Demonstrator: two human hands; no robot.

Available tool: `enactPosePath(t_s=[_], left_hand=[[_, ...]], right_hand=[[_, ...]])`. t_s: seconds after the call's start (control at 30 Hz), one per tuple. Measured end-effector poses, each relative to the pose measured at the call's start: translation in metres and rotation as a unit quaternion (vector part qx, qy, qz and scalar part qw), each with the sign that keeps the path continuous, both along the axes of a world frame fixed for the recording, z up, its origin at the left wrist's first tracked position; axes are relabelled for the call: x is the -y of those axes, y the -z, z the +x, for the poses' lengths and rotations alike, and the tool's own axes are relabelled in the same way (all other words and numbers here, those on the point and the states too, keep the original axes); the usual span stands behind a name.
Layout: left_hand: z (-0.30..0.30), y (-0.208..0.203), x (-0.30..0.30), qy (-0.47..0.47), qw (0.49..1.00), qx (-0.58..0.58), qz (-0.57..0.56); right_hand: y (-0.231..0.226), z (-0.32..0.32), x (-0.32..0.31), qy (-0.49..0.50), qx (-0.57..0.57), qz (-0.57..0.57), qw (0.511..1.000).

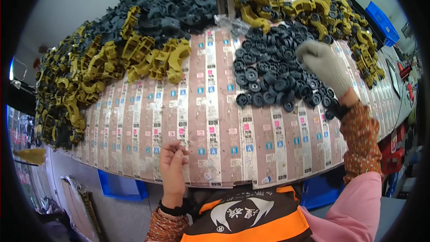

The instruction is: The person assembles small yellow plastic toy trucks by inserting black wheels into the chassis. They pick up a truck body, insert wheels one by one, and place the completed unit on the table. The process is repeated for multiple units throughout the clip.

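Note:
My right hand (pixel 323 65), in a grey knit glove, reaches into a heap of black toy wheels (pixel 273 69) at the table's right; its fingers curl down into the pile, and whether they grip a wheel is hidden. My bare left hand (pixel 172 161) rests near the table's front edge with fingers curled together, and I cannot see anything in it. Yellow plastic frame parts (pixel 152 58) lie left of centre. Assembled yellow toy vehicles (pixel 313 11) are heaped at the back right.
Dark grey plastic parts (pixel 174 11) are piled at the back. More yellow and dark parts (pixel 62 98) spill down the left edge. The table top (pixel 215 121) is covered in taped strips. Blue bins sit under the table (pixel 121 186) and at the far right (pixel 383 22).

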State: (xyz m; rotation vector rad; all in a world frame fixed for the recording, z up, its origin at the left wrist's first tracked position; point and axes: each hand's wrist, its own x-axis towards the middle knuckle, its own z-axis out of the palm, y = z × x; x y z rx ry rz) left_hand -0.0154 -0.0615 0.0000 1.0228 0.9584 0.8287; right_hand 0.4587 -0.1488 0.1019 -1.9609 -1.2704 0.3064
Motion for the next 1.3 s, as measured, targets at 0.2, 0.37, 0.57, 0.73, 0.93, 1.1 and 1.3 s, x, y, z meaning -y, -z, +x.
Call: enactPosePath(t_s=[0.2, 0.37, 0.57, 0.73, 0.93, 1.1, 1.3], left_hand=[[-0.011, 0.0, -0.035, 0.007, 0.999, -0.007, 0.042], [-0.015, -0.011, -0.061, -0.012, 0.997, -0.026, 0.077], [-0.04, -0.02, -0.109, -0.047, 0.982, -0.085, 0.163], [-0.095, -0.025, -0.178, -0.108, 0.948, -0.176, 0.242], [-0.069, -0.001, -0.284, -0.025, 0.895, -0.25, 0.369], [0.031, -0.011, -0.34, -0.005, 0.735, -0.405, 0.544], [0.089, -0.011, -0.375, 0.064, 0.754, -0.502, 0.419]], right_hand=[[0.04, -0.068, 0.097, -0.091, 0.184, -0.098, 0.974], [0.059, -0.094, 0.093, -0.087, 0.271, -0.088, 0.955], [0.069, -0.108, 0.127, -0.102, 0.293, -0.078, 0.948], [0.024, -0.15, 0.178, -0.234, 0.268, -0.415, 0.837], [0.001, -0.161, 0.221, -0.211, 0.109, -0.419, 0.877], [-0.007, -0.185, 0.203, -0.15, 0.075, -0.344, 0.924], [0.005, -0.201, 0.207, -0.146, 0.059, -0.277, 0.948]])
